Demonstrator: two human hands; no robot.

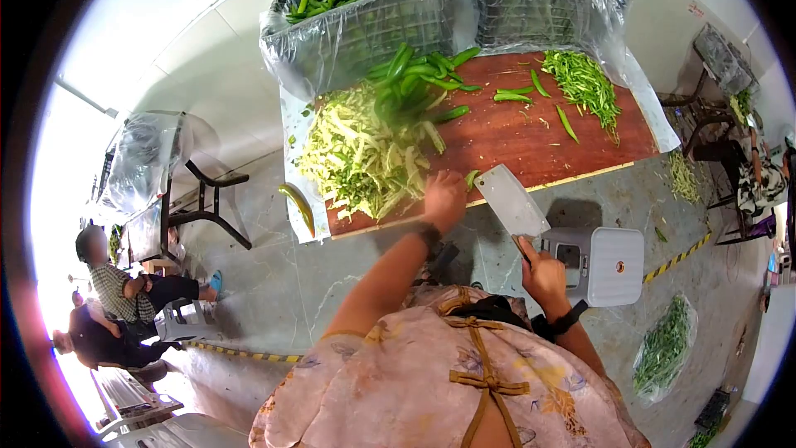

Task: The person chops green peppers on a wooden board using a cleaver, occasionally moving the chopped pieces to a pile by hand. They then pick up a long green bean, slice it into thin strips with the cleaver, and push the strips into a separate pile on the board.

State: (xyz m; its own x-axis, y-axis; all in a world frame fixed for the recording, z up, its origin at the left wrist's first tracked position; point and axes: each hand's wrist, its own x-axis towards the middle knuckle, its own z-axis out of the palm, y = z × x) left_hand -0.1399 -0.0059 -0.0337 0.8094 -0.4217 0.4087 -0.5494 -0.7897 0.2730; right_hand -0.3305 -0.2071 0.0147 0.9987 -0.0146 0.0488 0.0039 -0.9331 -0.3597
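Nearest the body, the right hand (543, 274) is closed around the handle of a cleaver (512, 202). The broad blade is lifted and tilted, and its far end hangs over the near edge of the cutting board (514, 137). Just right of that hand a white stool (609, 261) stands on the floor, and further right a bag of greens (663, 348) lies on the floor.

The left hand (445, 197) rests knuckles-up on the board's near edge, fingers bent down. Whether it pinches anything underneath cannot be told. A small green piece (471, 178) lies just beside it, between the hand and the blade.

Left of that hand, and touching it, a shredded pile (365, 158) of pale yellow-green strips fills the board's left end, from the near-left corner up towards the far edge. One loose pepper (297, 206) lies off the board's left edge on clear plastic.

Behind the shreds, whole green peppers (414, 83) are heaped near the board's far edge, with a few strays trailing right. At the far-right corner sits a heap of cut green strips (584, 83), well apart from both hands.

Beyond the far edge stand two plastic-lined crates — the left crate (365, 25) holds more green peppers, while what the right crate (539, 0) holds cannot be made out.

Far off to the left, seated people (124, 282) are on low stools.
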